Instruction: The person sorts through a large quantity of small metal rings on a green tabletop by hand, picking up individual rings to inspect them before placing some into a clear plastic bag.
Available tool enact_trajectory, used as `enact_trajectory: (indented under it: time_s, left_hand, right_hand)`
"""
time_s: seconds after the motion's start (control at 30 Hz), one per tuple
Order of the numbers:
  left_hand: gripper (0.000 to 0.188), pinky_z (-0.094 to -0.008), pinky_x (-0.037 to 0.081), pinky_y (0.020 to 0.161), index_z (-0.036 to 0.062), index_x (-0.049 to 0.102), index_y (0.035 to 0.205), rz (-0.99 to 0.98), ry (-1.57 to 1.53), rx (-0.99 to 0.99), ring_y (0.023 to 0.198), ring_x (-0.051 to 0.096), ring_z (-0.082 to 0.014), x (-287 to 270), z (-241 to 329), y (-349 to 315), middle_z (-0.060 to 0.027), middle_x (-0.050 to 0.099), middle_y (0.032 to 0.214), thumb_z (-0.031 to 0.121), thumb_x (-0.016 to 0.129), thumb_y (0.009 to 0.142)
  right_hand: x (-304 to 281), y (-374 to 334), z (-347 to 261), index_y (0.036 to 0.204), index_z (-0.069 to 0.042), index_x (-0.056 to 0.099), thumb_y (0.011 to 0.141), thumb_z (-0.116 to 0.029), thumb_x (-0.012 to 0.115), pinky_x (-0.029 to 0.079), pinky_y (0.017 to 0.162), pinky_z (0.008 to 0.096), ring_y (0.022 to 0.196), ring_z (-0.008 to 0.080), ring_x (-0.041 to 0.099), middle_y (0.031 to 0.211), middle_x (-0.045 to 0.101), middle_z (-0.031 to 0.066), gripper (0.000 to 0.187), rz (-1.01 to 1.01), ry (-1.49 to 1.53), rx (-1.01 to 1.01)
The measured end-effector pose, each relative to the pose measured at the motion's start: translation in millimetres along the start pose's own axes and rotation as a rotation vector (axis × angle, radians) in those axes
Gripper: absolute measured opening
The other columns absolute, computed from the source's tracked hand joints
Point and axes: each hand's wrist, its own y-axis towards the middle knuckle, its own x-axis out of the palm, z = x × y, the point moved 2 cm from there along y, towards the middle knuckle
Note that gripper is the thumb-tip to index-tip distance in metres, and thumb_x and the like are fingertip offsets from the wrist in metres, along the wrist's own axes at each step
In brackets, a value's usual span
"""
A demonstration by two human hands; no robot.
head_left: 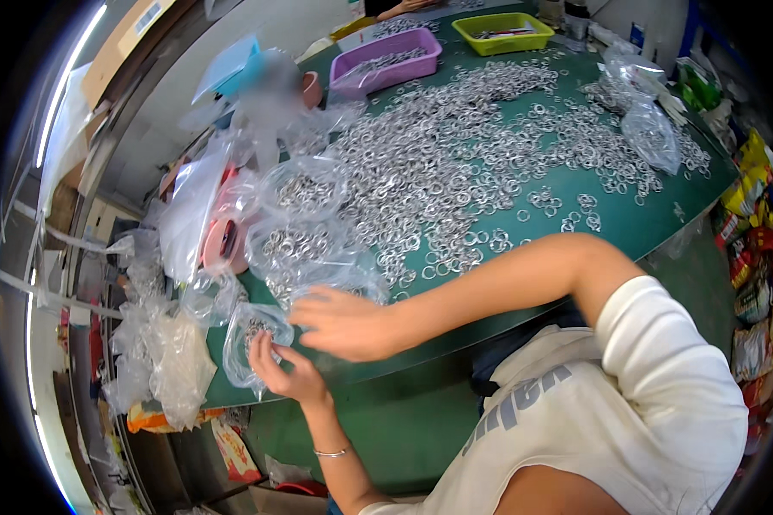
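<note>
My left hand (288, 373) is at the table's near left edge, with its fingers bent against the side of a small clear plastic bag (240, 360). Small metal pieces (256, 328) lie inside that bag. My right hand (343, 324) reaches across to the left, its fingers stretched toward the same bag and a little apart; nothing shows in them. Just beyond it lie larger clear bags, one holding metal rings (296, 242) and another, farther back, holding more rings (307, 193). A wide spread of loose metal rings (438, 159) covers the green table (481, 296).
A purple basin (429, 43) and a yellow-green tray (537, 39) stand at the back. Clear plastic bags (176, 369) hang at the left edge, near a pink container (223, 245). Another crumpled bag (653, 133) lies far right. Another person's hand (408, 7) shows at the top.
</note>
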Motion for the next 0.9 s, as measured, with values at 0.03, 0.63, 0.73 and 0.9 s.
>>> enact_trajectory:
  time_s: [0.03,0.63,0.73,0.9]
  left_hand:
    - [0.024,-0.0387,0.046,0.078,-0.0047,0.058,0.098,-0.022,-0.06,0.034,0.092,0.057,-0.0335,3.2,19.2,-3.2,-0.0186,0.058,0.099,-0.01,0.053,0.075]
    - [0.066,-0.0544,0.022,0.101,0.0095,0.033,0.136,-0.978,-0.305,0.097,0.125,0.022,-0.0503,149.3,228.9,-68.8,-0.0243,0.024,0.14,0.03,0.062,0.081]
    - [0.066,-0.0519,0.027,0.1,0.0106,0.041,0.13,-1.016,-0.25,0.1,0.122,0.029,-0.0478,144.1,254.4,-57.5,-0.0252,0.03,0.135,0.031,0.069,0.074]
    - [0.043,-0.0454,0.034,0.094,0.0099,0.056,0.11,-0.859,-0.24,-0.014,0.112,0.04,-0.041,160.3,239.6,-58.0,-0.0248,0.042,0.121,0.02,0.072,0.071]
  right_hand:
    - [-18.4,-24.3,7.8,0.093,-0.002,0.06,0.071,-0.011,0.06,0.033,0.095,0.0447,0.113,0.0308,0.045,0.111,0.052,0.0162,0.023,0.081,0.088,0.007]
    - [-184.8,-374.4,111.5,0.113,-0.008,0.056,0.078,-0.017,0.061,0.033,0.095,0.0408,0.121,0.0297,0.038,0.127,0.044,0.0126,0.036,-0.081,-0.332,0.78]
    - [-192.0,-370.0,123.5,0.106,-0.003,0.057,0.076,-0.006,0.058,0.036,0.09,0.0385,0.113,0.0284,0.043,0.122,0.047,0.0133,0.03,0.016,-0.418,0.77]
    - [-178.4,-341.3,130.2,0.097,-0.003,0.058,0.072,-0.006,0.061,0.038,0.085,0.037,0.104,0.026,0.046,0.109,0.051,0.0104,0.025,0.03,-0.116,0.573]
